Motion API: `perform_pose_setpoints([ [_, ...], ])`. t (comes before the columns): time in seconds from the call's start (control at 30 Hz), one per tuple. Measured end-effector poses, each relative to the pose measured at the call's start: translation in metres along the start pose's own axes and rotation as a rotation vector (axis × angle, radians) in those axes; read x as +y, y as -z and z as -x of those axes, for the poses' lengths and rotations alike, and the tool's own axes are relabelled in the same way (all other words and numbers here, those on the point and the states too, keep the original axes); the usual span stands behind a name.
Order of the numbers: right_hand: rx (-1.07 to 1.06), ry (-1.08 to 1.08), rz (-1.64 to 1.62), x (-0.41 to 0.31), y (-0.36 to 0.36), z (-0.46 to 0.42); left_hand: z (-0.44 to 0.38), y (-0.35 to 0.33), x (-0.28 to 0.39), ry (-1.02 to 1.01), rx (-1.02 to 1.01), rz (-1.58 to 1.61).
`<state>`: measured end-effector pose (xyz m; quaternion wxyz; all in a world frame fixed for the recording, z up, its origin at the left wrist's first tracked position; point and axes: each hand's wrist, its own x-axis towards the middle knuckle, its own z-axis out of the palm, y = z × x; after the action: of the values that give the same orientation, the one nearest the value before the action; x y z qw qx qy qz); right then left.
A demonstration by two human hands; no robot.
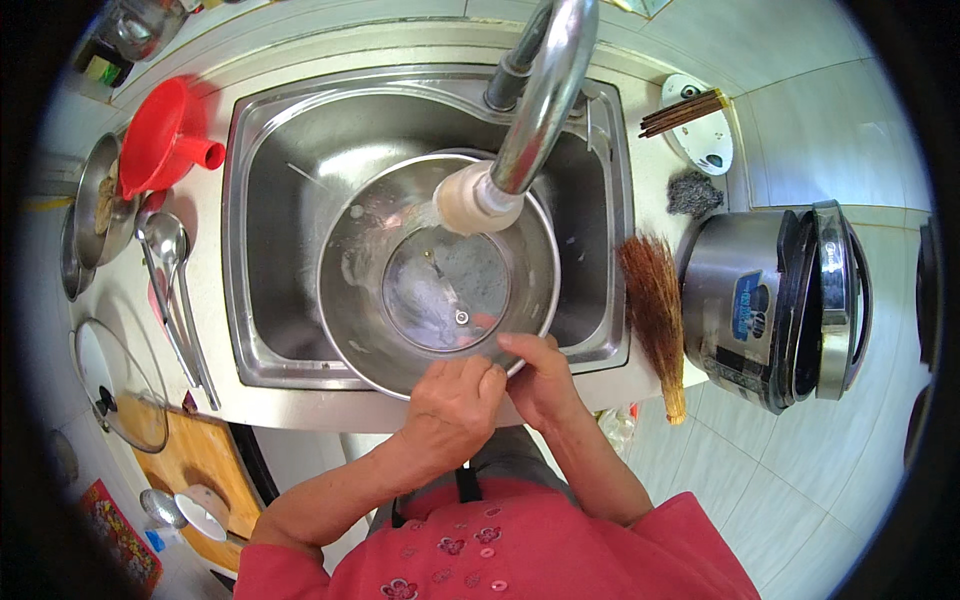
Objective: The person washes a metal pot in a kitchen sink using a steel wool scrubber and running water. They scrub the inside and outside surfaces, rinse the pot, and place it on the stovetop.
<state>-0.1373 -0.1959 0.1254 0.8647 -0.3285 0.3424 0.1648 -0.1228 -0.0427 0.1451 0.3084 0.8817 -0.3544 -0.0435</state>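
Observation:
A wide stainless steel pot or basin (356, 296) rests in the steel sink (289, 217), tilted slightly towards me. Its round bottom shines, with small bright marks that may be reflections. My left hand (456, 397) is at the near rim, fingers curled and knuckles up; what lies under them is hidden. Beside it, my right hand (541, 379) holds the near right rim, with the thumb inside and the other fingers mostly hidden. Over the basin hangs the chrome faucet (551, 90) with a whitish nozzle (476, 201); whether water runs from it is unclear.
Left of the sink are a red plastic funnel (161, 139), metal ladles (184, 300), a glass lid (124, 390) and a wooden cutting board (202, 465). To the right are a bristle brush (654, 307), steel wool (694, 193), an oval dish (712, 146) with chopsticks (682, 112) and a cooker (735, 289).

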Motion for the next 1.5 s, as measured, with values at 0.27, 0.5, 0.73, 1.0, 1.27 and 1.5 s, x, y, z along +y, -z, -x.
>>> perform_pose_setpoints([
  [0.27, -0.053, 0.116, -0.025, -0.021, 0.033, -0.002, -0.013, 0.016, -0.072, 0.343, 0.392, -0.127],
  [0.5, 0.012, 0.061, 0.121, 0.008, 0.013, -0.003, 0.014, 0.009, -0.13, 1.127, 0.327, 1.08],
  [0.73, 0.052, 0.111, 0.11, -0.026, 0.01, -0.041, -0.042, 0.002, -0.16, 1.095, 0.22, 1.02],
  [1.0, 0.15, 0.002, -0.102, -0.013, 0.009, 0.027, -0.025, 0.039, -0.106, 1.057, 0.027, 0.834],
  [1.27, -0.015, -0.094, -0.056, 0.008, -0.003, -0.056, -0.007, 0.07, -0.14, 0.994, 0.302, 0.755],
  [1.5, 0.184, 0.043, 0.032, -0.007, 0.016, -0.035, -0.007, 0.013, -0.128, 0.994, 0.365, 0.862],
])
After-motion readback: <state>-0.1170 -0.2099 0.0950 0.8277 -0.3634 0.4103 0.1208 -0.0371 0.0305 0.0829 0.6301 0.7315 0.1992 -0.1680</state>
